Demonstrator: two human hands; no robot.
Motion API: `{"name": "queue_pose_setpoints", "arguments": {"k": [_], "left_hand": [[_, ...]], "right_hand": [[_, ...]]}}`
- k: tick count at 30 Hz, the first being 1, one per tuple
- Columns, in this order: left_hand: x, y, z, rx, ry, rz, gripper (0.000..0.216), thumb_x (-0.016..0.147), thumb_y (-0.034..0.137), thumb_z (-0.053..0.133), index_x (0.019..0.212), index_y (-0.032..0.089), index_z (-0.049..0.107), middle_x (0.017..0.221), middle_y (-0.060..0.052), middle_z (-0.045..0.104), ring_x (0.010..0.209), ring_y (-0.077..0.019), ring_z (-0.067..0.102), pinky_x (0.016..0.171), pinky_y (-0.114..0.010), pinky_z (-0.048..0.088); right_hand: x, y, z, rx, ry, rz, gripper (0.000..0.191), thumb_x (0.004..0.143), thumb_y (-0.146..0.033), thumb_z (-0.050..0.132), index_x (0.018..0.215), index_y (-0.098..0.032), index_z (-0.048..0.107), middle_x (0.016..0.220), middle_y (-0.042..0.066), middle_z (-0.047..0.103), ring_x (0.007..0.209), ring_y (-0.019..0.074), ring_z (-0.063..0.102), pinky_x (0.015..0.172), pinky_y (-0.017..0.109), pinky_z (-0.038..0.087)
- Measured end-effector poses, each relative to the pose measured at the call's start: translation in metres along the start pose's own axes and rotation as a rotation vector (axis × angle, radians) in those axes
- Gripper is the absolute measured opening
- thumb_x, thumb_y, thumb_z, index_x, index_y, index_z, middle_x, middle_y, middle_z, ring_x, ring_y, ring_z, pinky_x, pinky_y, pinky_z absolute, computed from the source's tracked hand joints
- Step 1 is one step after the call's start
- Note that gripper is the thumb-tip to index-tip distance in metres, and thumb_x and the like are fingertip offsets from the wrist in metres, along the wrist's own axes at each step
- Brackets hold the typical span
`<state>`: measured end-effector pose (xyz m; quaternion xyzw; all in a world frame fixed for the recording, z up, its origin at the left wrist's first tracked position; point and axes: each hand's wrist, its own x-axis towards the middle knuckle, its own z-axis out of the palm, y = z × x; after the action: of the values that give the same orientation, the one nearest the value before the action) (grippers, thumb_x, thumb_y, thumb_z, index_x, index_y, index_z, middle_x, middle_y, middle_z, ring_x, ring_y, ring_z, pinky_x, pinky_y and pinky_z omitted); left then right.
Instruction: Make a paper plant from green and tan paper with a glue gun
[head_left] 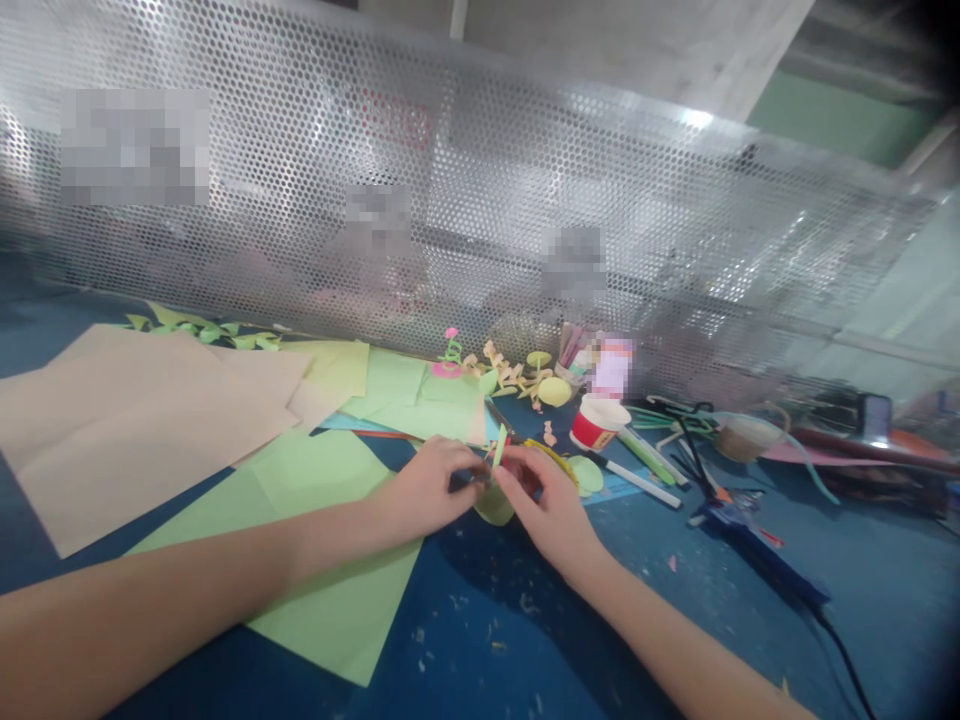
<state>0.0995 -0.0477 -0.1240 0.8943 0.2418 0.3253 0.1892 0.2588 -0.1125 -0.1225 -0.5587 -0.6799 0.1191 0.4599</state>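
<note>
My left hand [429,487] and my right hand [546,500] meet over the blue table, fingers pinched together around a small paper piece [498,452] of light green with a bit of red. A pale green rounded paper shape [494,505] sits just beneath both hands. What exactly each fingertip grips is too small to make out. A large light green paper sheet [330,560] lies under my left forearm.
Beige sheets [135,420] lie at the left. A red and white cup [598,421], markers [645,485], paper scraps [517,375] and a blue glue gun [742,530] with its cord lie to the right. A perforated metal screen [480,200] stands along the table's far edge.
</note>
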Motion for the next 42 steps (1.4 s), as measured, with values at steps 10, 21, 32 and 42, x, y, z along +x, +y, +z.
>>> {"name": "queue_pose_setpoints", "arguments": {"k": [10, 21, 32, 42], "left_hand": [[-0.0014, -0.0014, -0.0005, 0.041, -0.046, 0.014, 0.014, 0.072, 0.020, 0.056, 0.083, 0.019, 0.064, 0.086, -0.003, 0.061, 0.087, -0.0182, 0.051, 0.083, -0.031, 0.038], [0.0004, -0.0021, -0.0005, 0.064, -0.084, 0.036, 0.020, 0.080, 0.023, 0.049, 0.093, 0.021, 0.064, 0.091, -0.002, 0.062, 0.089, -0.0175, 0.051, 0.085, -0.032, 0.037], [-0.0013, 0.0010, 0.0002, 0.069, -0.068, 0.044, 0.026, 0.065, 0.015, 0.055, 0.090, 0.018, 0.063, 0.089, -0.004, 0.063, 0.089, -0.0195, 0.053, 0.087, -0.033, 0.037], [-0.0005, -0.0012, -0.0001, 0.056, -0.068, -0.007, 0.024, 0.074, 0.013, 0.045, 0.089, 0.019, 0.063, 0.089, -0.003, 0.063, 0.091, -0.0188, 0.052, 0.087, -0.033, 0.037]], "right_hand": [[0.0004, -0.0022, 0.0010, 0.075, -0.007, 0.045, 0.024, 0.080, -0.034, 0.051, 0.099, -0.019, 0.050, 0.064, -0.004, 0.042, 0.056, 0.0114, 0.043, 0.054, 0.024, 0.039], [-0.0003, 0.0016, -0.0009, -0.025, 0.004, 0.013, 0.018, 0.082, -0.033, 0.047, 0.089, -0.019, 0.056, 0.069, 0.001, 0.049, 0.064, 0.0147, 0.047, 0.060, 0.027, 0.041], [0.0000, 0.0005, 0.0003, 0.022, 0.000, 0.056, 0.020, 0.080, -0.033, 0.050, 0.092, -0.018, 0.054, 0.067, 0.000, 0.049, 0.058, 0.0133, 0.047, 0.055, 0.025, 0.041], [-0.0004, -0.0027, -0.0002, 0.089, -0.008, 0.083, 0.027, 0.079, -0.038, 0.052, 0.097, -0.018, 0.052, 0.066, -0.001, 0.050, 0.058, 0.0131, 0.047, 0.054, 0.024, 0.041]]}}
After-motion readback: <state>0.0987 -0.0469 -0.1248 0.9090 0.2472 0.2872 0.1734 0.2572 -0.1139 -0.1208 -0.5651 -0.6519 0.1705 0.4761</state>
